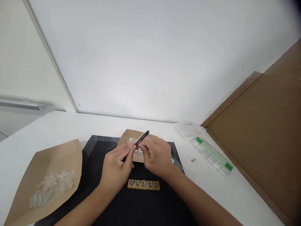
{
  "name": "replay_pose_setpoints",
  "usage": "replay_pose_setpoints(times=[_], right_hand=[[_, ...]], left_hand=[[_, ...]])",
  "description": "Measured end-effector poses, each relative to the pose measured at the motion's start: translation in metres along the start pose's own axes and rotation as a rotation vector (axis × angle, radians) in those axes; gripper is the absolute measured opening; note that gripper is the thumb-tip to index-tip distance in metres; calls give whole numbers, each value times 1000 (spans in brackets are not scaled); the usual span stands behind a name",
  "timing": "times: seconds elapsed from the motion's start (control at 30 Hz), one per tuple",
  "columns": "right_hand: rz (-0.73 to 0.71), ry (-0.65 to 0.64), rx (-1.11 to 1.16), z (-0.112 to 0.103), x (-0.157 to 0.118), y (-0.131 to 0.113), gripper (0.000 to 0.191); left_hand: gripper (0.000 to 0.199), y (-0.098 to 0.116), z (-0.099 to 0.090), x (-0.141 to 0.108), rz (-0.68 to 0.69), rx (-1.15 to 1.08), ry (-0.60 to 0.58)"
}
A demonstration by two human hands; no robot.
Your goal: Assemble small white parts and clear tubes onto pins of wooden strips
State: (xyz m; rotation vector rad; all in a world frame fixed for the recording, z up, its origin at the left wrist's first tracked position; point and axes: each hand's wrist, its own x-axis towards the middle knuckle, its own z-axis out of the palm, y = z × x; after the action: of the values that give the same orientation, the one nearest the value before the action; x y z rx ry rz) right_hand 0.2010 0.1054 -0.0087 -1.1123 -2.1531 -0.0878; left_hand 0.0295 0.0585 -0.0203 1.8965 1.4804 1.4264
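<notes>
My left hand [117,161] is closed, with thumb and fingers pinched around a narrow black nail file [143,136] that slants up to the right. My right hand [157,153] is pinched against the file's side; whatever lies between its fingertips is too small to make out. Under both hands lies a brown paper sheet [125,135] with small white nail tips [139,150] and a clear packet on it. Closer to me, a tan strip [144,188] on the black mat [141,210] carries a row of small metal pieces.
On the left, a curled brown paper [56,153] holds a pile of clear plastic nail tips [54,185]. To the right are a clear case with a green label [213,153], a translucent tray [188,130] and small metal pieces [193,160]. A brown board [263,131] borders the white table.
</notes>
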Motion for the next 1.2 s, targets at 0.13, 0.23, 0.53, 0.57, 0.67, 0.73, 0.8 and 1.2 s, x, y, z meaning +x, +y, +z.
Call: replay_pose_setpoints(times=[0.13,0.23,0.53,0.57,0.67,0.73,0.8,1.2], right_hand=[[38,21,11,0,0,-2,23],[30,13,18,0,1,-2,24],[45,25,9,3,1,0,21],[45,24,13,4,1,0,21],[11,7,46,3,1,1,23],[36,48,25,2,1,0,25],[38,66,8,2,1,-1,25],[-111,47,-98,1,2,2,17]], left_hand=[[28,-1,1,1,37,-13,35],[27,-3,2,1,48,-22,36],[27,-5,2,0,58,-11,50],[28,-5,2,0,55,-10,51],[26,-6,2,0,57,-9,50],[25,-5,2,0,53,-9,49],[26,-5,2,0,49,-10,51],[27,-7,4,1,77,-4,44]])
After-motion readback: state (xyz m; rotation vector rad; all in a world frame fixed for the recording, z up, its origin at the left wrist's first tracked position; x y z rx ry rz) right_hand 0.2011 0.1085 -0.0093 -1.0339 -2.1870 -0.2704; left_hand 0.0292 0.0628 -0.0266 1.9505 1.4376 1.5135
